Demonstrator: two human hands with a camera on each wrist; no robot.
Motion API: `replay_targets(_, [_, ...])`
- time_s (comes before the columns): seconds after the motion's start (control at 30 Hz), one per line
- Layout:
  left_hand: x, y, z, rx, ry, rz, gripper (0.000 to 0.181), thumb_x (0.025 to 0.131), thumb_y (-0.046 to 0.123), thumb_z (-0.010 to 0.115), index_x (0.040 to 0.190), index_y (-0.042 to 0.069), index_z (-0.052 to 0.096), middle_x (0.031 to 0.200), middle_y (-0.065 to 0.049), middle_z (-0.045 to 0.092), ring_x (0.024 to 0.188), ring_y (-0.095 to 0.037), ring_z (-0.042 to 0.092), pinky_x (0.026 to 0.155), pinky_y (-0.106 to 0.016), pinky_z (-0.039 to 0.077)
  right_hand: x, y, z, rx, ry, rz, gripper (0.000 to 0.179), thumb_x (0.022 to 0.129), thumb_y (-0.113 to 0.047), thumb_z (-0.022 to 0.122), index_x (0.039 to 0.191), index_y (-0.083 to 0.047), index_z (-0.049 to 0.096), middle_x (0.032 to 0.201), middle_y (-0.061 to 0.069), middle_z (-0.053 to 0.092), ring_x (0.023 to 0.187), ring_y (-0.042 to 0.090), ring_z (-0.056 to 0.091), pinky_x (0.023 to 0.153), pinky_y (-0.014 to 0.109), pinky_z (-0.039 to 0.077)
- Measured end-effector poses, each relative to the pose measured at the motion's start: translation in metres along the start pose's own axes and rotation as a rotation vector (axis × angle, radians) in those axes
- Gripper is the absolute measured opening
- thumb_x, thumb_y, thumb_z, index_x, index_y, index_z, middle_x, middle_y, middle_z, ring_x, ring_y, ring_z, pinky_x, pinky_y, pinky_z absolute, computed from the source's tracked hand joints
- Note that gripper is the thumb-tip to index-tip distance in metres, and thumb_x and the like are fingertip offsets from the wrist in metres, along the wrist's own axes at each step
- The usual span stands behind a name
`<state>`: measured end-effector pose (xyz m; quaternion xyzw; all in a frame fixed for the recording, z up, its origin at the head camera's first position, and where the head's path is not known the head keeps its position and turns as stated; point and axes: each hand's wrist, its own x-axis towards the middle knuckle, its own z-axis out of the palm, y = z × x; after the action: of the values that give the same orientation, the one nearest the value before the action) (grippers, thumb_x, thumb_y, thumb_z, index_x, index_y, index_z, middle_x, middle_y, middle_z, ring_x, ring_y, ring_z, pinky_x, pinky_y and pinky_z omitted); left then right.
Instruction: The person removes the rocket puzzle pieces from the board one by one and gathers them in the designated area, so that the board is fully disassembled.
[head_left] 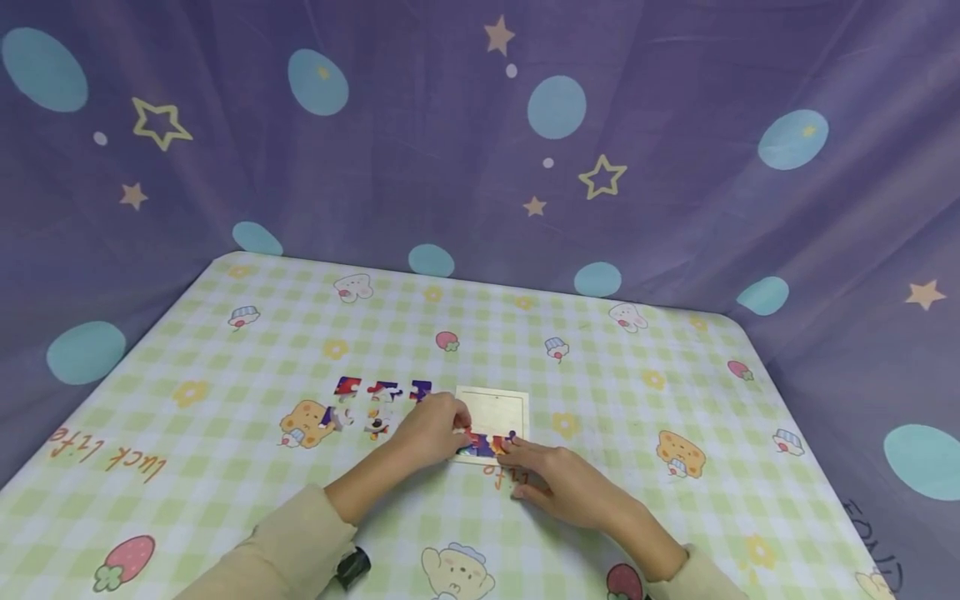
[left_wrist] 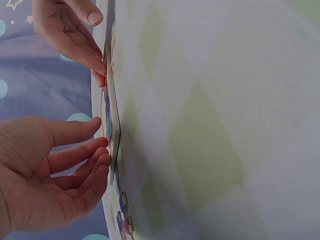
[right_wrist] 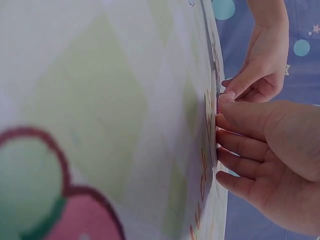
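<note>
A shallow, pale wooden puzzle tray (head_left: 492, 408) lies on the table between my hands. Joined jigsaw pieces (head_left: 482, 447), purple, red and orange, fill its near side; the far part shows bare wood. My left hand (head_left: 430, 429) is at the tray's left side, fingertips at the pieces there. In the left wrist view its thumb (left_wrist: 75, 131) and bent fingers are apart, with nothing pinched between them. From the right, my right hand (head_left: 570, 487) reaches over the near right corner, its fairly straight fingers (right_wrist: 245, 147) touching the tray's edge and pieces.
Left of the tray lie several loose jigsaw pieces, among them a red one (head_left: 347, 387), a purple one (head_left: 422, 389) and a white one (head_left: 377, 425). A dark object (head_left: 352, 568) sits by my left sleeve. A purple curtain (head_left: 450, 125) hangs behind the checked tablecloth (head_left: 622, 400).
</note>
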<state>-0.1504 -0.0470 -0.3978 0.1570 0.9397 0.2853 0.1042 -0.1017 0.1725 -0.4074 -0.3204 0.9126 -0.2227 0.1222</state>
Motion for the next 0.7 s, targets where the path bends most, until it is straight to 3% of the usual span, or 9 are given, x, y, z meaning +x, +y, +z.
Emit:
replay_targets(0.3, [0.0003, 0.0027, 0.0018, -0.096, 0.001, -0.027, 0.01, 0.08, 0.011, 0.076, 0.076, 0.009, 0.067, 0.075, -0.001, 0.06, 0.067, -0.012, 0.051, 0.062, -0.024, 0.042, -0.0017, -0.0026, -0.0012, -0.005, 0.021, -0.027, 0.042, 0.092, -0.02, 0.064, 0.133, -0.011, 0.057, 0.144, 0.012, 0.051, 0.134, 0.027, 0.049, 0.103, 0.043, 0.046])
replay_targets(0.4, [0.0006, 0.004, 0.003, -0.117, -0.003, -0.028, 0.008, 0.081, 0.01, 0.075, 0.078, 0.009, 0.067, 0.076, -0.002, 0.06, 0.068, -0.012, 0.051, 0.063, -0.025, 0.042, -0.0018, -0.002, -0.0012, -0.004, 0.024, -0.032, 0.042, 0.092, -0.02, 0.063, 0.133, -0.011, 0.057, 0.144, 0.012, 0.051, 0.134, 0.027, 0.049, 0.103, 0.042, 0.046])
replay_targets(0.7, [-0.0015, 0.005, 0.0031, -0.016, 0.001, -0.042, 0.016, 0.082, 0.011, 0.074, 0.096, 0.005, 0.072, 0.094, -0.007, 0.064, 0.086, -0.019, 0.058, 0.079, -0.036, 0.051, -0.0004, 0.0007, -0.0001, 0.0, 0.015, -0.016, 0.041, 0.093, -0.024, 0.062, 0.132, -0.012, 0.058, 0.144, 0.01, 0.05, 0.134, 0.025, 0.049, 0.104, 0.039, 0.047])
